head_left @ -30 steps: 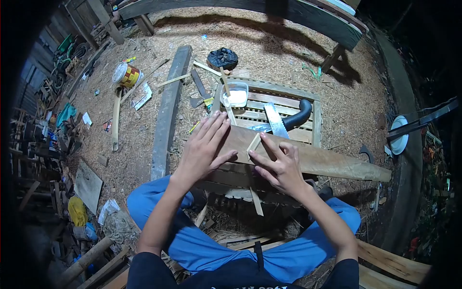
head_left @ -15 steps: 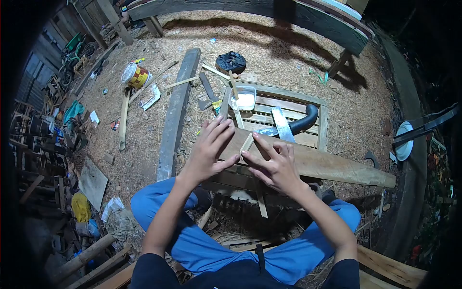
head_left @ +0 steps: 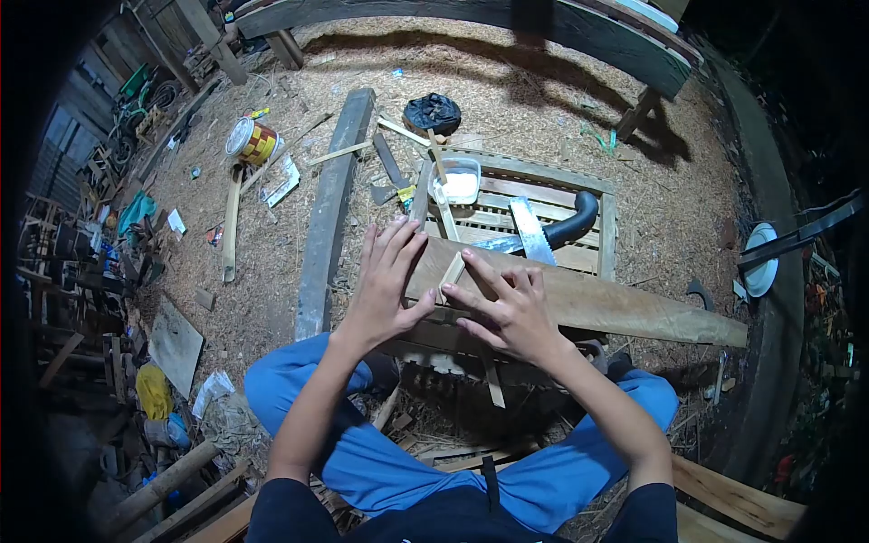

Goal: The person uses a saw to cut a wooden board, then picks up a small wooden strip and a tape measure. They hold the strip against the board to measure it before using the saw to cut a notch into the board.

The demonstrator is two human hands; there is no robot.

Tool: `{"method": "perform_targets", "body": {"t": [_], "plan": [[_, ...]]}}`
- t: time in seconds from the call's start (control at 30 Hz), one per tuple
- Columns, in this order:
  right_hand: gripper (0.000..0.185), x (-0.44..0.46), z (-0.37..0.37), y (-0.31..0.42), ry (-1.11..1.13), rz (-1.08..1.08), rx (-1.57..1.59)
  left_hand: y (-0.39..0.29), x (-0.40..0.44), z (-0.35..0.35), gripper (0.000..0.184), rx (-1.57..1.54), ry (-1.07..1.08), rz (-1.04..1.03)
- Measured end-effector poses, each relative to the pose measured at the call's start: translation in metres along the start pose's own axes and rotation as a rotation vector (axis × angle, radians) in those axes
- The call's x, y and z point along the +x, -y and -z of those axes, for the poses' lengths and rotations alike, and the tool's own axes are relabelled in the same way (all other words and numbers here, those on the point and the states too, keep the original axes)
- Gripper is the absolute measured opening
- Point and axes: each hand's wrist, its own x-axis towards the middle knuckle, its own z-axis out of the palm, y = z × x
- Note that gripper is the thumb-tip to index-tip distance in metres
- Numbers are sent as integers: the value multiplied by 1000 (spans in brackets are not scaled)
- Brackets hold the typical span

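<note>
At the fingertips of our right grip (head_left: 518, 317), a small wood strip (head_left: 451, 275) lies slantwise on the board (head_left: 625, 308); that grip's thumb and fingers stand apart, touching rather than clamping. Left of it, our left grip (head_left: 378, 294) is also splayed, over the board's left end, thumb just beside the strip; whether they touch, we cannot tell. We judge the step in hand to be lining up the strip, and the next move to call for light, steady fingertips. Beyond our grips are a tub (head_left: 475, 188) and toothed blade (head_left: 531, 232).
</note>
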Motion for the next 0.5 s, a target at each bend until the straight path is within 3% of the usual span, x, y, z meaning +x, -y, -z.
{"method": "perform_targets", "body": {"t": [0.5], "plan": [[57, 1, -6, 2, -38, -26, -6, 5, -4, -5, 83, -22, 12, 3]]}}
